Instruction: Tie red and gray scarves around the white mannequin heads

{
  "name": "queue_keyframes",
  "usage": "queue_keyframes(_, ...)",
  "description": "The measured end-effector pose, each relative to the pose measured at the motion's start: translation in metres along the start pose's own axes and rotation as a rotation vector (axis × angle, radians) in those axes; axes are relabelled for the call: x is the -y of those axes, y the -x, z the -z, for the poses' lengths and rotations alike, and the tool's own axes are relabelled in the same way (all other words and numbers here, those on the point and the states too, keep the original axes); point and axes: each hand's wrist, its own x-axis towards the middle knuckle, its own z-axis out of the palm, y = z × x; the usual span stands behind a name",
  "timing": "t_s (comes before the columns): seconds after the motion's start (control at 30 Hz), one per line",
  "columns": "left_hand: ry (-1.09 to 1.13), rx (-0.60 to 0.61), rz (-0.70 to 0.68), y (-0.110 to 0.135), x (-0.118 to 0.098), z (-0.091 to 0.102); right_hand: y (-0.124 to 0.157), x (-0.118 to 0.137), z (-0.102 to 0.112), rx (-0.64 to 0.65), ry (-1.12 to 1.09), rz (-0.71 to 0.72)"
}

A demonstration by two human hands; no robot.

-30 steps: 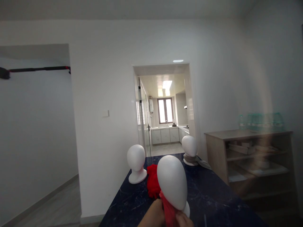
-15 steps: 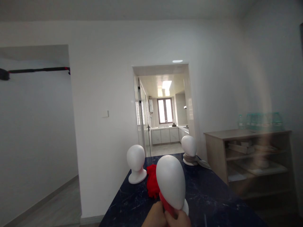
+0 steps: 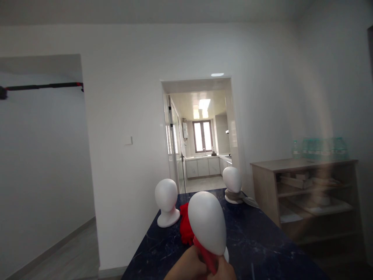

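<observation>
A white foam mannequin head stands tilted at the near end of the table. A red scarf goes around its neck, under the chin. My left hand is closed on the scarf at the left of the neck. Close beside it on the right, my right hand grips the scarf too, with its fingertips partly hidden. Behind the head lies a bunched bright red cloth, partly covered by the head.
The dark blue marbled table carries a second white head at left and a third head at far right with a grey scarf. A wooden shelf unit with bottles stands right. A doorway opens beyond.
The near head has shifted slightly left and leans a little more. My left hand has moved left and turned, while my right hand stays on the scarf.
</observation>
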Motion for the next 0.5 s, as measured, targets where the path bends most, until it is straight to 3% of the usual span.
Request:
queue_keyframes(0.17, 0.099, -0.051, 0.079, -0.012, 0.022, 0.009, -0.002, 0.011, 0.015, 0.139, -0.022, 0.010)
queue_keyframes(0.27, 0.191, -0.111, 0.169, -0.019, 0.037, 0.013, -0.001, 0.018, 0.024, 0.120, -0.030, -0.008)
queue_keyframes(0.5, 0.512, 0.037, 0.126, -0.018, 0.056, 0.021, 0.014, 0.033, 0.035, 0.077, -0.270, -0.015)
